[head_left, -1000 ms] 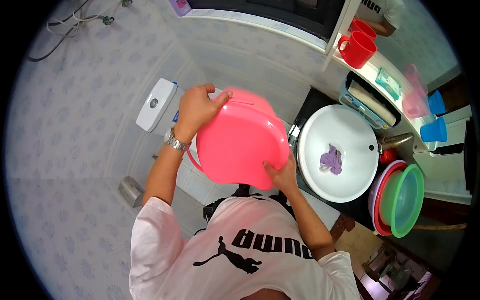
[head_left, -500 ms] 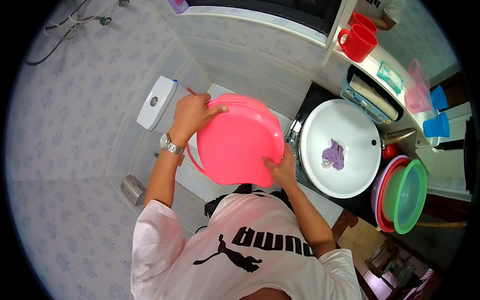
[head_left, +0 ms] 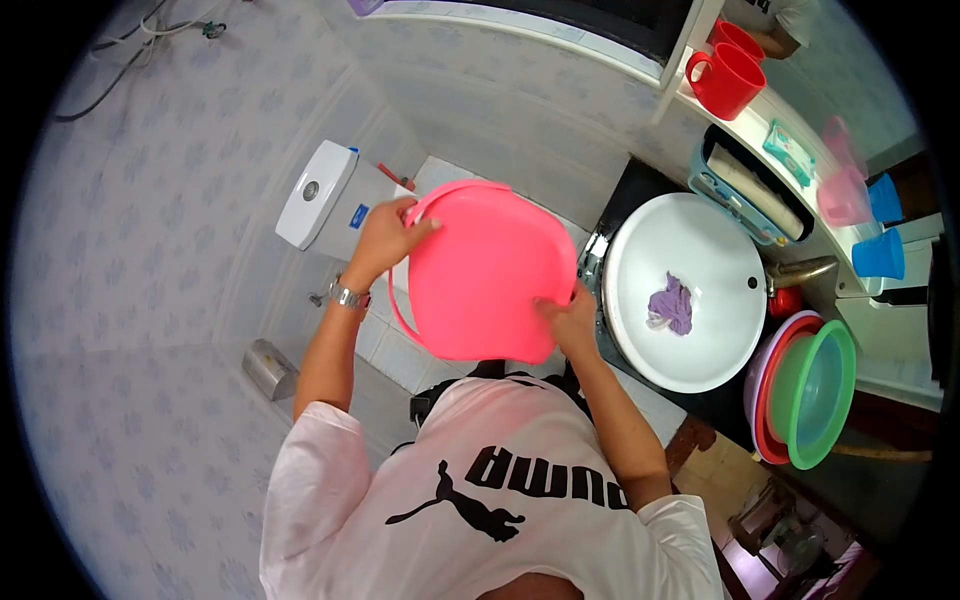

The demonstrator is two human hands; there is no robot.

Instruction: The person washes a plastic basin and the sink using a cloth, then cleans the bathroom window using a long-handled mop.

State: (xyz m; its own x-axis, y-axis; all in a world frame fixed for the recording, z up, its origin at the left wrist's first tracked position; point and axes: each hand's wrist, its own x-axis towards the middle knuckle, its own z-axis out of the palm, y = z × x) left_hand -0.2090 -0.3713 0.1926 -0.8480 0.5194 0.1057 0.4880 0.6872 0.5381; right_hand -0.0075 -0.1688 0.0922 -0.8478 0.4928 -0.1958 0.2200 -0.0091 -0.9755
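Note:
Both hands hold a bright pink plastic piece (head_left: 490, 280) in front of my body. It has a broad smooth face, rounded edges and a thin curved band along its left and top sides; I cannot tell its exact kind. My left hand (head_left: 390, 240), with a metal watch (head_left: 348, 295) on the wrist, grips its upper left edge. My right hand (head_left: 572, 322) clasps the lower right edge, thumb on the face and fingers hidden behind. Behind the piece stands a white toilet, with its cistern (head_left: 340, 210) showing at the left and the bowl mostly covered.
To the right, a white washbasin (head_left: 640, 350) holds a crumpled purple cloth (head_left: 672, 304). Stacked coloured basins (head_left: 820, 395) stand beside it. A shelf (head_left: 745, 122) carries a red mug (head_left: 725, 82) and cups. A metal paper holder (head_left: 270, 368) is on the left wall.
The pink piece has shifted slightly right and up with both hands still on it. More of the toilet cistern, including a blue label, shows now.

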